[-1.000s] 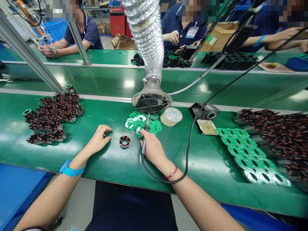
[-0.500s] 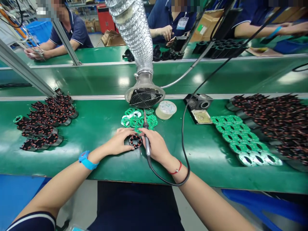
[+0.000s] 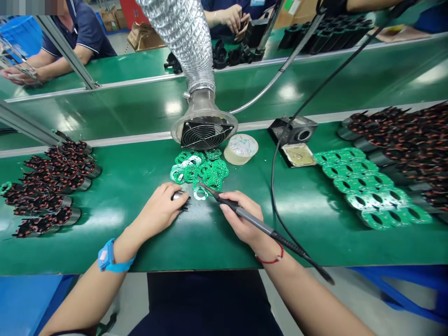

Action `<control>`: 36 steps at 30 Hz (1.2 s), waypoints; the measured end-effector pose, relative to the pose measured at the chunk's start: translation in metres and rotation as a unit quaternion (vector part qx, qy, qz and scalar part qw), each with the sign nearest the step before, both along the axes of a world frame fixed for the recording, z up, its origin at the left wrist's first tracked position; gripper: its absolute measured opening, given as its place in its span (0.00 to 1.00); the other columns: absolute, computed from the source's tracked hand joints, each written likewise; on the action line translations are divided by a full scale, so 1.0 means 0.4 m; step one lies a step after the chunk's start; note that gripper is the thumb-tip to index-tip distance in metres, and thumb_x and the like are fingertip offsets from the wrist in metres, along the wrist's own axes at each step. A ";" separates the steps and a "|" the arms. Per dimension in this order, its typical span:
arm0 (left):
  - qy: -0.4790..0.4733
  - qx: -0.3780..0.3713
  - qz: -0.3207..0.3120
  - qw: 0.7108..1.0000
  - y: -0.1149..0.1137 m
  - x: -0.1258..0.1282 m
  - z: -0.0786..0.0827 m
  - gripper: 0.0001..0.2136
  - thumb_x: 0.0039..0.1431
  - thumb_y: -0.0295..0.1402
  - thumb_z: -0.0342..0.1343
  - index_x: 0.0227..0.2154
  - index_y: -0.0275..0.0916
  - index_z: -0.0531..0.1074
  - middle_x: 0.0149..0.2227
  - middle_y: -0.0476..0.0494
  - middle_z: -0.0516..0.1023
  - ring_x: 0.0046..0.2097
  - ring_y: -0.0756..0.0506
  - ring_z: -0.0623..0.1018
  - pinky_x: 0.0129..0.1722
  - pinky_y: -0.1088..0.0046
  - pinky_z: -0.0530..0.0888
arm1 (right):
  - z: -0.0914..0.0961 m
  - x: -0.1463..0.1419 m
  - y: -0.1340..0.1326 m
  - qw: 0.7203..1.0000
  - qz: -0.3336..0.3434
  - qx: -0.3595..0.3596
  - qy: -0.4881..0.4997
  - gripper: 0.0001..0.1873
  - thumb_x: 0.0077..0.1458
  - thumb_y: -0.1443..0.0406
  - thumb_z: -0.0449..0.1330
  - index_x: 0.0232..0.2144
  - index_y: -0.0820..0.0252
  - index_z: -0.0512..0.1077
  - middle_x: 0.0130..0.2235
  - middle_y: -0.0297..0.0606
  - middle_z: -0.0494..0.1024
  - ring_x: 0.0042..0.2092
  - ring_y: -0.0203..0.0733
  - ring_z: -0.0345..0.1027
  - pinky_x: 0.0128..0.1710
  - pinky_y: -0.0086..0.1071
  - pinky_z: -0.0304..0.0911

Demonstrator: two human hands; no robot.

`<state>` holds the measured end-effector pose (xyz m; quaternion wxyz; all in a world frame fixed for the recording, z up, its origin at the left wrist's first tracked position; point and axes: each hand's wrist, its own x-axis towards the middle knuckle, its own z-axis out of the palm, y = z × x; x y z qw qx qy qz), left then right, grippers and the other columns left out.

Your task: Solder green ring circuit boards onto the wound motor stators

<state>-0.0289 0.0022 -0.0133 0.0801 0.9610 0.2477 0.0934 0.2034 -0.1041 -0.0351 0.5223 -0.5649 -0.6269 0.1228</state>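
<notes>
My left hand (image 3: pixel 154 210) is closed around a motor stator (image 3: pixel 184 204), mostly hidden by the fingers. The stator is tipped on its side, its black spiky end turned towards the right. In my right hand (image 3: pixel 245 212) is a soldering iron (image 3: pixel 261 225), gripped like a pen and pointing to the left. Its tip is over or touching a single ring-shaped circuit board (image 3: pixel 200 198); contact cannot be made out. Behind that ring lies a loose pile of green ring boards (image 3: pixel 214 173).
A fume extractor hood (image 3: pixel 206 133) hangs over the pile, beside a round translucent tub (image 3: pixel 241 150). A soldering iron stand (image 3: pixel 297 135) is farther right. Green board panels (image 3: pixel 371 186) and many stators (image 3: pixel 406 144) fill the right; more stators (image 3: pixel 59 177) stand left. Co-workers sit across.
My hands have moved apart. The stator has gone left and been tipped from facing up onto its side. The soldering iron has swung from upright to slanting left. The view has tilted down.
</notes>
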 end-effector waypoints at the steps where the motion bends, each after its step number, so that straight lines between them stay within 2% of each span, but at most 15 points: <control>1: -0.009 -0.010 -0.001 1.000 -0.005 0.005 -0.003 0.16 0.61 0.24 0.50 0.51 0.40 0.67 0.53 0.33 0.68 0.55 0.36 0.68 0.51 0.52 0.71 | 0.000 0.003 0.001 1.000 -0.002 -0.001 0.010 0.05 0.58 0.63 0.57 0.36 0.56 0.72 0.31 0.35 0.78 0.31 0.38 0.73 0.32 0.32 0.68; 6: -0.109 -0.128 0.068 0.983 -0.018 0.027 -0.023 0.20 0.57 0.32 0.59 0.52 0.41 0.63 0.48 0.38 0.72 0.50 0.39 0.73 0.49 0.56 0.74 | -0.014 0.020 -0.002 0.998 -0.031 -0.015 0.060 0.06 0.57 0.64 0.55 0.31 0.56 0.72 0.28 0.34 0.77 0.28 0.38 0.71 0.27 0.31 0.66; 8: -0.139 -0.148 0.091 0.975 -0.025 0.039 -0.030 0.21 0.55 0.32 0.61 0.51 0.41 0.62 0.47 0.39 0.72 0.49 0.40 0.74 0.49 0.57 0.74 | -0.019 0.023 -0.003 0.997 -0.029 -0.010 0.068 0.05 0.57 0.65 0.56 0.31 0.56 0.72 0.28 0.33 0.77 0.28 0.37 0.71 0.27 0.31 0.65; 18: -0.141 -0.106 0.107 0.979 -0.040 0.061 -0.040 0.22 0.56 0.31 0.60 0.53 0.40 0.64 0.48 0.39 0.70 0.49 0.40 0.73 0.50 0.57 0.73 | -0.018 0.019 0.001 0.996 -0.022 -0.036 0.080 0.05 0.57 0.67 0.56 0.31 0.56 0.72 0.28 0.32 0.77 0.28 0.36 0.71 0.28 0.30 0.65; 25: -0.153 -0.112 0.123 0.974 -0.043 0.063 -0.036 0.22 0.56 0.31 0.60 0.53 0.39 0.64 0.47 0.38 0.70 0.49 0.40 0.72 0.50 0.58 0.73 | -0.008 0.015 0.003 0.994 -0.032 -0.047 0.092 0.05 0.56 0.66 0.57 0.30 0.56 0.72 0.26 0.31 0.76 0.25 0.35 0.68 0.26 0.29 0.64; 36: -0.145 -0.119 0.141 0.972 -0.042 0.063 -0.038 0.20 0.56 0.31 0.59 0.52 0.39 0.64 0.47 0.38 0.70 0.50 0.40 0.71 0.51 0.58 0.72 | -0.014 0.015 0.002 0.991 -0.038 -0.075 0.105 0.06 0.56 0.64 0.57 0.30 0.56 0.73 0.26 0.32 0.76 0.25 0.36 0.68 0.28 0.31 0.66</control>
